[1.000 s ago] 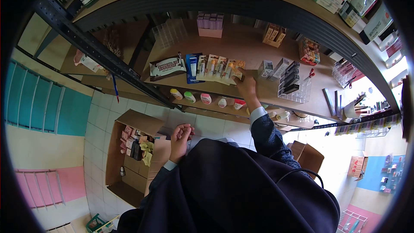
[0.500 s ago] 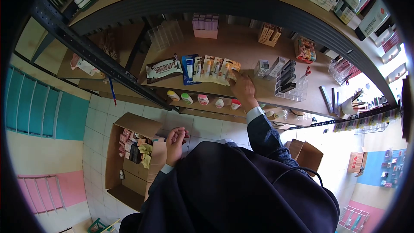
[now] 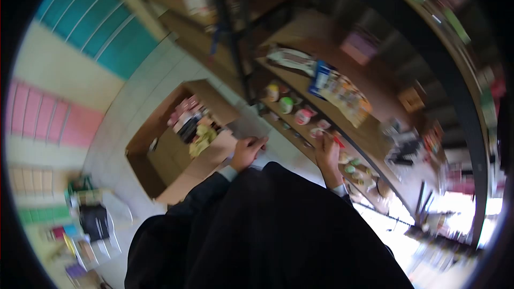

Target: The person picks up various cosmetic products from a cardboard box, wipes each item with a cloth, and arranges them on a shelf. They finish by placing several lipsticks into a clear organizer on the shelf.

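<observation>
Fingers curled in and nothing showing between them, my left hand [image 3: 249,152] hangs close beside the cardboard box [image 3: 176,181] on the floor. Pink packages [image 3: 188,111], dark items and a crumpled yellow-green piece [image 3: 202,139] lie inside that box. My right hand [image 3: 327,155] is raised at the front edge of the shelf, near a red-capped item [image 3: 338,141]; motion blur smears its fingers, so I cannot tell their grip. On the shelf above rest a row of carded tubes [image 3: 345,96], a blue pack [image 3: 321,79] and a brown-and-white packet [image 3: 292,59].
Bottles with yellow, green and pink caps [image 3: 303,116] stand on the lower shelf. A black shelf post [image 3: 227,21] rises at the left of the shelving. Farther right are a clear organizer [image 3: 401,150] and a small orange-brown box [image 3: 411,98]. Pale floor tiles [image 3: 115,147] surround the cardboard box.
The view has swung left and tilted, blurring the scene. My right hand has left the carded tubes and come down to the shelf's front edge. My left hand remains near the box.
</observation>
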`<state>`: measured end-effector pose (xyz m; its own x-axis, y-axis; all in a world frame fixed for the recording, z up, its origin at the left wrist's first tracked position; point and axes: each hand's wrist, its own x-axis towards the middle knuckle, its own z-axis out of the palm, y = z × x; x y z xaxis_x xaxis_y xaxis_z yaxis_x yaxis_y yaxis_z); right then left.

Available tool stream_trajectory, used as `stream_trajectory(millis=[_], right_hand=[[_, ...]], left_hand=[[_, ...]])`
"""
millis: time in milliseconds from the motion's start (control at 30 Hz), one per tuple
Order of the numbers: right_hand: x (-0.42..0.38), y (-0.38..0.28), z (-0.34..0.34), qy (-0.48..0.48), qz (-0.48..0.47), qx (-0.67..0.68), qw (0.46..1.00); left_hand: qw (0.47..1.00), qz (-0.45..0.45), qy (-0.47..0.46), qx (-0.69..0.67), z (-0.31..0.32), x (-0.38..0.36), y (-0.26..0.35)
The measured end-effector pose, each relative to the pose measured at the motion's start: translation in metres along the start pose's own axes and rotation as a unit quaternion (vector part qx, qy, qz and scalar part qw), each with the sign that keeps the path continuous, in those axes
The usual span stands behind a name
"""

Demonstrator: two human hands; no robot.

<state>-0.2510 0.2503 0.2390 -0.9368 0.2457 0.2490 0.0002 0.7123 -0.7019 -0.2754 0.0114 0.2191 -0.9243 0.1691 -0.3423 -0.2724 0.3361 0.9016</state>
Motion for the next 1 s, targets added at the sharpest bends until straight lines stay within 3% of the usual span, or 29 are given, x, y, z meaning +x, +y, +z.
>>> stream_trajectory(millis=[67, 167, 233, 300, 333, 367, 433, 467, 567, 633, 733, 867, 933, 1000], right_hand=[[-0.002, -0.012, 0.023, -0.05, -0.02, -0.006, 0.999], [0.003, -0.016, 0.057, -0.107, -0.069, -0.001, 0.992], [0.007, -0.031, 0.081, -0.137, -0.111, 0.019, 0.984], [0.015, -0.058, 0.091, -0.165, -0.123, 0.044, 0.978], [0.022, -0.078, 0.091, -0.295, 0.017, 0.023, 0.955], [0.023, -0.086, 0.103, -0.302, 0.013, 0.021, 0.953], [0.024, -0.094, 0.129, -0.259, -0.137, 0.077, 0.953], [0.023, -0.098, 0.143, -0.261, -0.149, 0.073, 0.951], [0.018, -0.125, 0.174, -0.293, -0.175, 0.053, 0.938], [0.013, -0.147, 0.19, -0.325, -0.143, 0.031, 0.934], [0.007, -0.164, 0.217, -0.356, -0.168, 0.032, 0.919], [0.004, -0.19, 0.232, -0.389, -0.117, 0.012, 0.914], [0.004, -0.19, 0.239, -0.391, -0.106, 0.011, 0.914], [0.003, -0.186, 0.244, -0.388, -0.093, 0.01, 0.917]], left_hand=[[0.997, 0.062, 0.037, -0.017, -0.016, 0.001, -0.031], [0.987, -0.006, 0.124, -0.1, -0.04, 0.0, -0.09], [0.976, -0.035, 0.179, -0.115, -0.064, -0.014, -0.097], [0.957, -0.005, 0.289, -0.021, -0.09, -0.02, -0.125], [0.959, -0.094, 0.256, -0.072, -0.108, -0.031, -0.113], [0.957, -0.099, 0.261, -0.077, -0.12, -0.031, -0.135], [0.933, -0.028, 0.354, -0.052, -0.142, -0.026, -0.176], [0.938, -0.068, 0.337, -0.041, -0.157, -0.027, -0.186], [0.922, -0.074, 0.375, -0.071, -0.196, -0.012, -0.218], [0.918, -0.111, 0.366, -0.101, -0.22, 0.004, -0.24], [0.888, -0.185, 0.37, -0.2, -0.247, 0.034, -0.272], [0.884, -0.217, 0.358, -0.209, -0.275, 0.073, -0.305], [0.89, -0.144, 0.424, -0.087, -0.282, 0.086, -0.302], [0.906, -0.126, 0.403, -0.022, -0.293, 0.096, -0.297]])
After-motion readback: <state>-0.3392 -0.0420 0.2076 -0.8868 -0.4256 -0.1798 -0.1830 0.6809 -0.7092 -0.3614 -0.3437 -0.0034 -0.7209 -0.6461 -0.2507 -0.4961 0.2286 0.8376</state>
